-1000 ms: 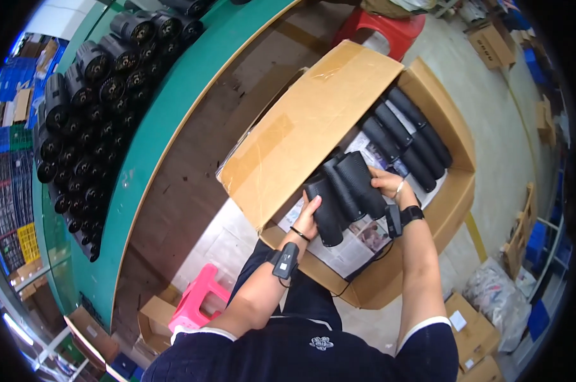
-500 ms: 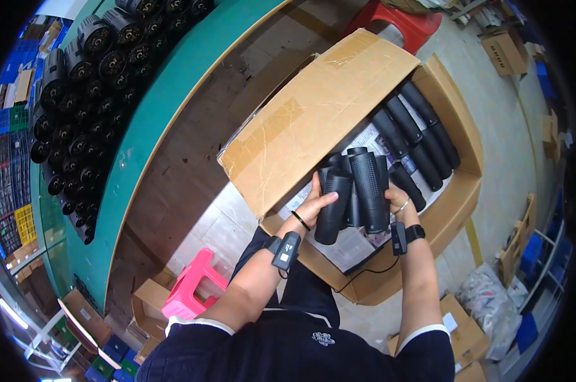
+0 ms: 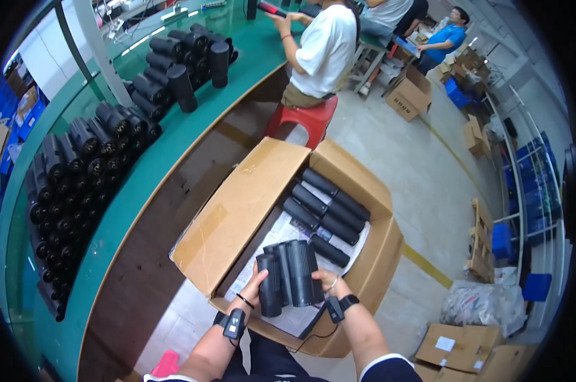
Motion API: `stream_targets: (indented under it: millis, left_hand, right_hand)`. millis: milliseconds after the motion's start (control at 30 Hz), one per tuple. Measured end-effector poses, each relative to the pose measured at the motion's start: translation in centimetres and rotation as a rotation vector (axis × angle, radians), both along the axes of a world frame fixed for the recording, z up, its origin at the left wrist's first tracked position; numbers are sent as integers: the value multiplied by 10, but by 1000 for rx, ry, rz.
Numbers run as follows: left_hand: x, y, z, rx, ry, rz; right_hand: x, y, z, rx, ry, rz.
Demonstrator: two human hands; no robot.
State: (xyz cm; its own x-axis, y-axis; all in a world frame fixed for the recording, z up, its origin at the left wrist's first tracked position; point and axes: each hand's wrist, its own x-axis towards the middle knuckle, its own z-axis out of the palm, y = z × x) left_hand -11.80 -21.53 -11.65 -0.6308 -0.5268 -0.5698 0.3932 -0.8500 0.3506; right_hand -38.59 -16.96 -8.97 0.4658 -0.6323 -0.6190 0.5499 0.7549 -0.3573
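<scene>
Several black textured cylinders are pressed side by side between my two hands, over the near end of an open cardboard box. My left hand grips the bundle from its left, thumb on the nearest cylinder. On the other side my right hand closes around the outermost one. Deeper in the box, similar black cylinders lie in rows on printed paper. One single cylinder rests just beyond my right hand. The undersides of the held ones are hidden.
Along the left runs a green table with a large stack of black cylinders. A person sits on a red stool beyond the box. Cardboard boxes and a plastic bag stand at the right.
My view has tilted up and further ahead, so the seated person and more of the table come in. The box and my hands appear lower. Both hands still hold the bundle.
</scene>
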Motion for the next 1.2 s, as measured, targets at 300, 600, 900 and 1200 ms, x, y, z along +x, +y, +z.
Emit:
stream_targets:
  millis: [300, 600, 900, 1200]
  left_hand:
    - [35, 64, 113, -76, -41, 111]
    - [148, 114, 214, -88, 24, 150]
    - [351, 164, 218, 7, 234, 330]
    - [574, 227, 263, -173, 67, 684]
  right_hand:
    - [41, 58, 109, -163, 4, -3]
    - [153, 85, 205, -243, -70, 130]
    - [355, 78, 230, -254, -128, 351]
    - [609, 59, 248, -289, -162, 683]
